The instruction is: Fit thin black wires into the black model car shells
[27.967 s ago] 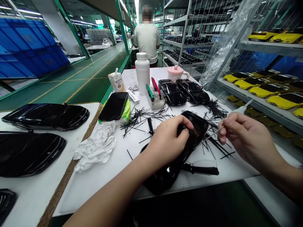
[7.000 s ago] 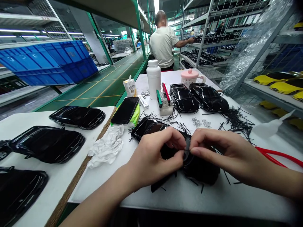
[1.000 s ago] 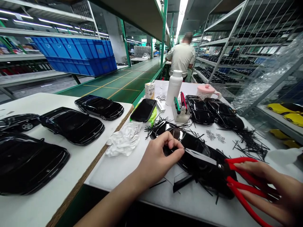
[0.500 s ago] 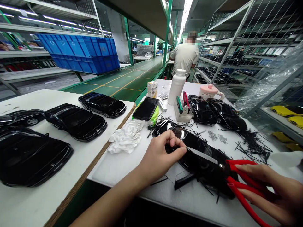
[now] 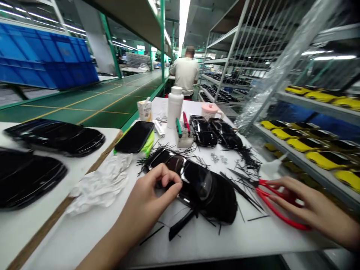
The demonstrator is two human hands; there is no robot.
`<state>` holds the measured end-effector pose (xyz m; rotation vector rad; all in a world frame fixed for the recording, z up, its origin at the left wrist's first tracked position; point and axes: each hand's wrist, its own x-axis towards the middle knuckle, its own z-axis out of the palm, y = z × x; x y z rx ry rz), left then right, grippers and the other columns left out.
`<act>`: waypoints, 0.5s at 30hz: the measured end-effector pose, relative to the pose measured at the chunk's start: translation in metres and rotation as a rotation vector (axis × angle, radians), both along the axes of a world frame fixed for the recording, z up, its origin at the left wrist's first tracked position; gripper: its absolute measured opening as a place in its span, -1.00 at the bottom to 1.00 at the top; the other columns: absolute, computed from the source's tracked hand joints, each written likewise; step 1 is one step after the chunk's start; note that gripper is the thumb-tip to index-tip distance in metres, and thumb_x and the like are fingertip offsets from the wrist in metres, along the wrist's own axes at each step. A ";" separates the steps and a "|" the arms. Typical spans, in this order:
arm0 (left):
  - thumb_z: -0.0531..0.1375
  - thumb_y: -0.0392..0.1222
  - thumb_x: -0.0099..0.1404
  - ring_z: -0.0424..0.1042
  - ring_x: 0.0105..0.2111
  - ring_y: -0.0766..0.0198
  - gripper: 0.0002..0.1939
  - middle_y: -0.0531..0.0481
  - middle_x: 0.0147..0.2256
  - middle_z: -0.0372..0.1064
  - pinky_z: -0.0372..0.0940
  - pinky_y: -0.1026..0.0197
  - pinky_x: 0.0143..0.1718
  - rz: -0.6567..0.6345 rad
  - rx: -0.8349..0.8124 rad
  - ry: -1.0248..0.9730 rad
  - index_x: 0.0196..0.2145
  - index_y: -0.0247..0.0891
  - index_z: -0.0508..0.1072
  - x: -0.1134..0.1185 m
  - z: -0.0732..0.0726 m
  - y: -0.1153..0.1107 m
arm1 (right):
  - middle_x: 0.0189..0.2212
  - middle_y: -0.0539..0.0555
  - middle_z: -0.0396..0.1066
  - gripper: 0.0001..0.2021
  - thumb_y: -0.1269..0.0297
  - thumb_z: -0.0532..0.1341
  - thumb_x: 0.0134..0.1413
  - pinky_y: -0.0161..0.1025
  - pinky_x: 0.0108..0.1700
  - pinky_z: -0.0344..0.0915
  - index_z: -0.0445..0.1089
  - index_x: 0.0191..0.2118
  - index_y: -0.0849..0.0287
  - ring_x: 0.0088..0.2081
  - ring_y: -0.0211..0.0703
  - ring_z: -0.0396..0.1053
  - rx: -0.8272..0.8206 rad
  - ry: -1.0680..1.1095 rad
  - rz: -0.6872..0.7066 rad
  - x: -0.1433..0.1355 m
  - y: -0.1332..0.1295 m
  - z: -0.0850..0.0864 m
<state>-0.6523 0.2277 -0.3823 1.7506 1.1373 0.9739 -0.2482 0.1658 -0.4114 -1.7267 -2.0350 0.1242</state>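
In the head view, my left hand (image 5: pixel 159 191) is closed in a pinch over the near side of a black model car (image 5: pixel 208 183); what its fingertips hold, if anything, is too small to make out. My right hand (image 5: pixel 298 202) grips red-handled scissors (image 5: pixel 270 191), lowered at the right of the car with their blades pointing left. Thin black strips (image 5: pixel 249 159) lie scattered around the car, and a wider black piece (image 5: pixel 182 225) sits in front of it. Two small piles of clear bits (image 5: pixel 218 158) are behind the car.
Crumpled white paper (image 5: pixel 102 185) and a phone (image 5: pixel 135 137) lie left. Behind stand a white bottle (image 5: pixel 175 108), a tool holder (image 5: pixel 185 140), two more black cars (image 5: pixel 203 131) and a pink-lidded mug (image 5: pixel 210 109). Yellow cars (image 5: pixel 326 157) fill right-hand racks; a person (image 5: pixel 185 73) is farther back.
The view has turned to the right. My right hand has moved the scissors away from the car and my left fingertips, down to the right. My left hand remains pinched by the car.
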 end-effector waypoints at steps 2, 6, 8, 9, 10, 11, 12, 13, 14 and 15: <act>0.17 -0.10 0.34 0.36 -0.32 0.26 -0.66 0.11 -0.34 0.44 0.14 0.19 -0.22 -0.024 0.024 0.108 -0.46 -0.17 0.06 -0.002 -0.002 0.004 | -0.21 0.13 0.50 -0.67 -0.08 0.20 0.19 -0.21 -0.32 0.47 0.50 -0.15 0.05 -0.29 -0.06 0.49 -0.040 0.088 -0.063 0.000 0.005 0.000; 0.10 -0.02 0.36 0.36 -0.30 0.21 -0.69 0.06 -0.31 0.44 0.14 0.17 -0.24 -0.147 0.020 0.322 -0.45 -0.17 0.08 -0.006 0.008 0.012 | -0.15 0.24 0.43 -0.51 -0.13 0.38 -0.06 0.00 -0.09 0.43 0.37 -0.14 0.12 -0.14 0.13 0.44 0.160 0.403 -0.409 0.016 0.025 -0.008; 0.07 -0.04 0.35 0.35 -0.33 0.20 -0.74 0.04 -0.33 0.42 0.14 0.18 -0.29 -0.240 0.011 0.467 -0.44 -0.17 0.11 -0.008 0.019 0.017 | -0.16 0.25 0.46 -0.45 -0.15 0.42 -0.16 0.01 -0.09 0.46 0.36 -0.15 0.12 -0.13 0.17 0.47 0.135 0.494 -0.400 0.021 0.038 -0.014; 0.07 -0.07 0.33 0.34 -0.35 0.19 -0.77 0.03 -0.35 0.40 0.13 0.19 -0.32 -0.279 0.019 0.555 -0.43 -0.17 0.14 -0.009 0.025 0.021 | -0.18 0.23 0.49 -0.45 -0.18 0.41 -0.16 0.00 -0.12 0.48 0.37 -0.17 0.12 -0.14 0.17 0.49 0.094 0.521 -0.354 0.020 0.045 -0.015; 0.07 -0.10 0.31 0.32 -0.37 0.19 -0.81 0.03 -0.37 0.38 0.11 0.19 -0.35 -0.309 0.033 0.635 -0.43 -0.17 0.17 -0.009 0.031 0.024 | -0.22 0.20 0.52 -0.47 -0.21 0.39 -0.13 -0.01 -0.14 0.50 0.38 -0.19 0.11 -0.16 0.16 0.51 0.061 0.554 -0.309 0.016 0.051 -0.015; 0.08 -0.13 0.28 0.30 -0.38 0.20 -0.83 0.04 -0.39 0.36 0.09 0.20 -0.37 -0.338 0.041 0.693 -0.43 -0.18 0.18 -0.009 0.038 0.027 | -0.26 0.18 0.54 -0.48 -0.23 0.36 -0.09 -0.01 -0.16 0.51 0.37 -0.19 0.10 -0.18 0.14 0.53 0.038 0.588 -0.266 0.010 0.056 -0.014; 0.09 -0.16 0.26 0.29 -0.39 0.21 -0.84 0.05 -0.41 0.35 0.08 0.21 -0.38 -0.372 0.034 0.713 -0.45 -0.18 0.19 -0.010 0.044 0.031 | -0.29 0.15 0.55 -0.49 -0.24 0.32 -0.04 -0.02 -0.17 0.51 0.35 -0.18 0.09 -0.20 0.11 0.54 0.025 0.621 -0.227 0.000 0.060 -0.011; 0.10 -0.19 0.24 0.27 -0.40 0.24 -0.84 0.07 -0.42 0.35 0.08 0.23 -0.39 -0.417 0.005 0.686 -0.46 -0.18 0.17 -0.011 0.049 0.034 | -0.30 0.14 0.55 -0.50 -0.24 0.29 0.01 -0.03 -0.19 0.51 0.32 -0.15 0.07 -0.22 0.08 0.54 0.021 0.654 -0.194 -0.013 0.062 -0.006; 0.11 -0.23 0.23 0.27 -0.40 0.27 -0.83 0.09 -0.41 0.37 0.10 0.25 -0.38 -0.479 -0.060 0.618 -0.46 -0.18 0.14 -0.012 0.053 0.037 | -0.28 0.13 0.56 -0.51 -0.23 0.26 0.05 -0.07 -0.22 0.51 0.30 -0.11 0.06 -0.24 0.05 0.54 0.025 0.682 -0.160 -0.028 0.062 0.001; 0.12 -0.27 0.21 0.28 -0.38 0.30 -0.81 0.11 -0.39 0.39 0.13 0.27 -0.35 -0.537 -0.141 0.521 -0.45 -0.18 0.11 -0.014 0.056 0.039 | -0.26 0.12 0.56 -0.54 -0.19 0.26 0.09 -0.11 -0.27 0.50 0.29 -0.08 0.05 -0.28 0.00 0.52 0.036 0.693 -0.123 -0.045 0.060 0.009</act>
